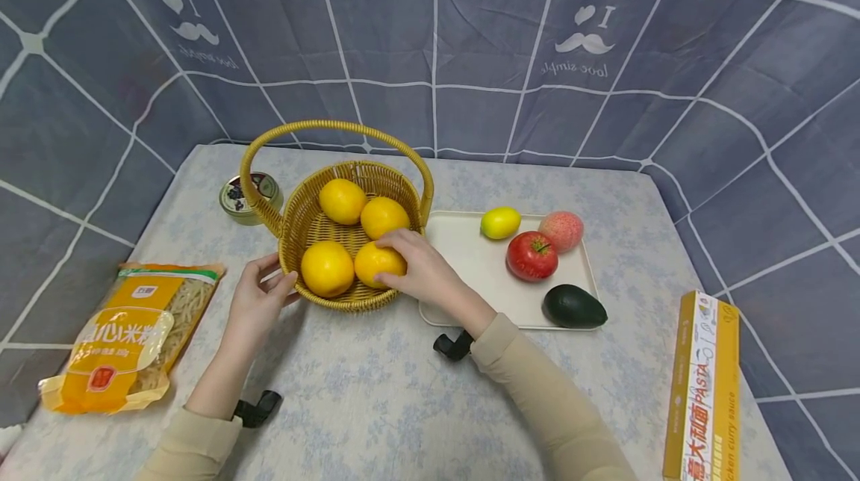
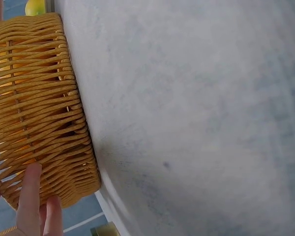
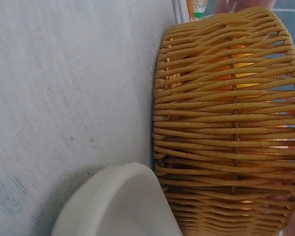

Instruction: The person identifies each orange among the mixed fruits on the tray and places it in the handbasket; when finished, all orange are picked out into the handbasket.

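The wicker basket with a tall arched handle stands on the table, several oranges inside it. My left hand holds its left side, thumb at the rim and fingers along the outer wall; in the left wrist view two fingers lie against the weave. At the basket's front right, my right hand grips an orange between thumb and fingers. Another orange lies just left of it, and two more, a middle orange and a back orange, sit behind.
Right of the basket, a white tray bears a lemon, a red tomato, a peach and an avocado. A round tin stands behind left, a noodle bag at left, a pasta box at right.
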`<state>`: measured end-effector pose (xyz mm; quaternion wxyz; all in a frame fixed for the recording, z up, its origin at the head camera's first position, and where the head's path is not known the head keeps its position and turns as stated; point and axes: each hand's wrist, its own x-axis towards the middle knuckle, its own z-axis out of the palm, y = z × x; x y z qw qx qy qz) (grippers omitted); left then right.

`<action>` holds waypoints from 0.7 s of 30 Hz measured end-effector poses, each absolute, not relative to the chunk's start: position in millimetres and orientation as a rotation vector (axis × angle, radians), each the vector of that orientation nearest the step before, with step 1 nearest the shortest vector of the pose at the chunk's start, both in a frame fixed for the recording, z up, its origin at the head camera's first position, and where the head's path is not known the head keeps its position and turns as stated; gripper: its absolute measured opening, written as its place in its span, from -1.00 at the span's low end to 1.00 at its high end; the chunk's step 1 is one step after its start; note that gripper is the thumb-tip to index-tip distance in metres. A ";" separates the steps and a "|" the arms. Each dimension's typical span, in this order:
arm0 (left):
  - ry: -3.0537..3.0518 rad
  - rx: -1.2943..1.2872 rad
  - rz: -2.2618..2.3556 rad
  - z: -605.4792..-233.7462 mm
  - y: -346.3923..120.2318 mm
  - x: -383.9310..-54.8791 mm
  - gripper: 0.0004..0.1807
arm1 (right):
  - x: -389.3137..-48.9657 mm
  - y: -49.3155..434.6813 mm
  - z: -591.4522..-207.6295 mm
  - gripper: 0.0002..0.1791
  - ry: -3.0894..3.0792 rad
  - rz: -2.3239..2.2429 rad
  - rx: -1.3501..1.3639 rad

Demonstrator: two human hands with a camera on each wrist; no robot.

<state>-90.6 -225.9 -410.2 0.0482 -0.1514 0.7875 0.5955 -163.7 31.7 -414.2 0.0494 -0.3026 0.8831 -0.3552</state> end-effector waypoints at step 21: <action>2.385 -0.408 1.792 -390.3 -249.4 -97.4 -0.28 | -154.3 101.5 -383.2 -0.66 2.602 -1.466 -0.713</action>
